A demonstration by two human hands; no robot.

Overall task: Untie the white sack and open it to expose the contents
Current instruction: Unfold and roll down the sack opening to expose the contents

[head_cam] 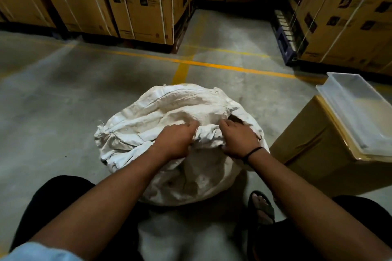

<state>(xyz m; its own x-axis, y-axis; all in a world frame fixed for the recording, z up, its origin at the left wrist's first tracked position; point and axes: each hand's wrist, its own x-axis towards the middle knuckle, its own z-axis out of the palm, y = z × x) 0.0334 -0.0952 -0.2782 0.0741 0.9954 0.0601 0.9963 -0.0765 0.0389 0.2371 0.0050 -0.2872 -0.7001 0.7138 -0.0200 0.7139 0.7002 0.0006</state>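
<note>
A bulging white woven sack stands on the concrete floor between my legs, its top cloth crumpled and folded over. My left hand grips a bunched fold of the sack's mouth near the middle. My right hand, with a black band at the wrist, grips the bunched cloth just to the right of it. A dark gap shows in the sack beside my right fingers. The contents and any tie are hidden by the folds.
A brown carton topped by a clear plastic tray stands close on the right. Strapped cardboard boxes on pallets line the back and far right. Yellow floor lines cross ahead. My sandalled foot sits beside the sack.
</note>
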